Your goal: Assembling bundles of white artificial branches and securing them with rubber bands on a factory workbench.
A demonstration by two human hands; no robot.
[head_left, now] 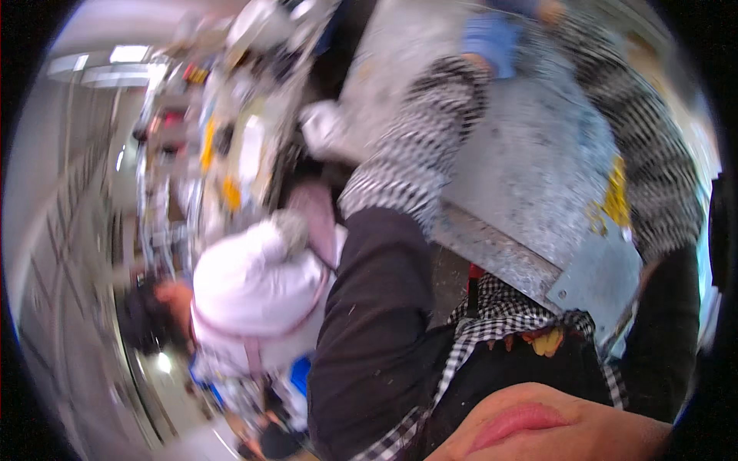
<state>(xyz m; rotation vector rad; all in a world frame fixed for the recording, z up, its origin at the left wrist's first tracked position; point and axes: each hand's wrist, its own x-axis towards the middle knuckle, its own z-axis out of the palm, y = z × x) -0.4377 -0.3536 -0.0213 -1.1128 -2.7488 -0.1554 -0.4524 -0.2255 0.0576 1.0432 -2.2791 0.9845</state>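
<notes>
One mottled grey worktable (pixel 530 154), cluttered room (pixel 69 284)

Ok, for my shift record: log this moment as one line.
blue-gloved left hand: grip unclear | blue-gloved right hand: cropped, grip unclear | grey metal tabletop below | image: motion-blurred

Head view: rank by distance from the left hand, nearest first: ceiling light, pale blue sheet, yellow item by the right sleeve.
From the left hand:
1. Yellow item: right side, beside the right sleeve.
2. Pale blue sheet: right side, lower in the picture.
3. Ceiling light: upper left, background.
</notes>
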